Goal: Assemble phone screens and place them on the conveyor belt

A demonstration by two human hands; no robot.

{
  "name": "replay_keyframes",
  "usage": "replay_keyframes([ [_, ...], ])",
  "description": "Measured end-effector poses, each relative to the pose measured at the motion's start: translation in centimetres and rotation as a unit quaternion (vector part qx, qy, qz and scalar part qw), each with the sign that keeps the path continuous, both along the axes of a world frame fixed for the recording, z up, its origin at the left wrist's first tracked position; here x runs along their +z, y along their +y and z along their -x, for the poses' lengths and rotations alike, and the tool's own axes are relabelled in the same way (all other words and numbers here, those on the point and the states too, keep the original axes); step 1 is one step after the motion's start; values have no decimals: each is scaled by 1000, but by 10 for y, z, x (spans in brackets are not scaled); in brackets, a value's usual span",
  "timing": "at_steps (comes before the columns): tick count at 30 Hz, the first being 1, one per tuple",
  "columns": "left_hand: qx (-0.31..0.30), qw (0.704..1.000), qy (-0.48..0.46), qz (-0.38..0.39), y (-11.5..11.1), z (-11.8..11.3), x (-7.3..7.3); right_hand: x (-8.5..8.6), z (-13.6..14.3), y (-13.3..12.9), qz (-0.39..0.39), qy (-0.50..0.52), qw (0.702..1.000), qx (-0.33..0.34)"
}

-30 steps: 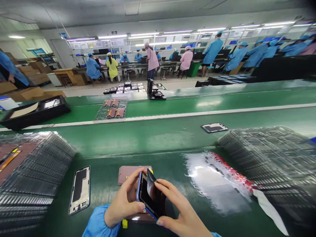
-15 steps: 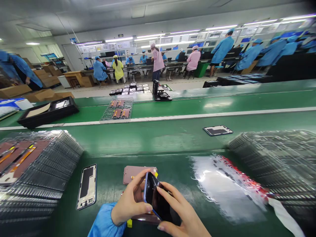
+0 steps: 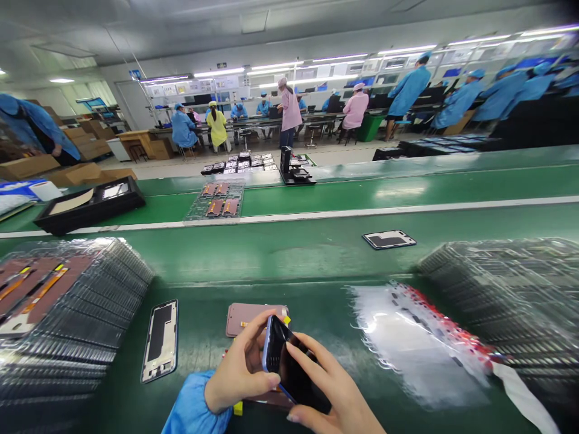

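Between my hands is a tilted phone (image 3: 301,377) with a glossy black front and a blue edge. My left hand (image 3: 242,371) closes around its left side, thumb along the near edge and fingers behind the far end. My right hand (image 3: 332,386) grips the other end, with fingertips pressed on the black front and the thumb at the lower edge. Behind my left hand lies a brown display panel (image 3: 248,313) with yellow tabs; another panel is partly hidden under the phone. A phone frame (image 3: 160,340) rests to the left of my left hand.
Stacked clear trays with brown panels (image 3: 76,295) stand left; more clear trays (image 3: 511,283) stand right. A pile of clear film strips (image 3: 398,343) with red ends lies right of my hands. Another phone frame (image 3: 389,239) sits on the green belt (image 3: 289,253). People work beyond.
The phone frame on the belt has shifted a little to the left. A person at the far left has bent lower over the boxes. My hands and the phone have hardly moved.
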State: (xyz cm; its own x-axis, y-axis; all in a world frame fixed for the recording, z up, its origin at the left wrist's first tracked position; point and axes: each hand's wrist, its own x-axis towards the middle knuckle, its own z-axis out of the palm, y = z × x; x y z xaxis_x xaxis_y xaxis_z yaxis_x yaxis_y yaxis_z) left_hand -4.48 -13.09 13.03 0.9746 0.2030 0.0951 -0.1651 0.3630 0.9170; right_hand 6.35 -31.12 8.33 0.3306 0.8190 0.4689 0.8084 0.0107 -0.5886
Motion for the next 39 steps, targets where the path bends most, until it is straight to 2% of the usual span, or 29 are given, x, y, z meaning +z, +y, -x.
replay_keyframes([
  [13,-12,999,8,-47,1,4,-1,6,0,2,-25,-75,997,-4],
  [16,-12,998,16,-67,3,5,-3,8,1,2,-21,-64,998,3],
  [28,-38,997,34,-62,6,11,-5,16,1,5,-24,-21,999,27],
  [33,-47,998,22,-22,6,11,-7,20,1,4,-34,-34,999,23],
  [39,-39,998,11,41,5,8,-23,26,0,3,21,-117,993,-17],
])
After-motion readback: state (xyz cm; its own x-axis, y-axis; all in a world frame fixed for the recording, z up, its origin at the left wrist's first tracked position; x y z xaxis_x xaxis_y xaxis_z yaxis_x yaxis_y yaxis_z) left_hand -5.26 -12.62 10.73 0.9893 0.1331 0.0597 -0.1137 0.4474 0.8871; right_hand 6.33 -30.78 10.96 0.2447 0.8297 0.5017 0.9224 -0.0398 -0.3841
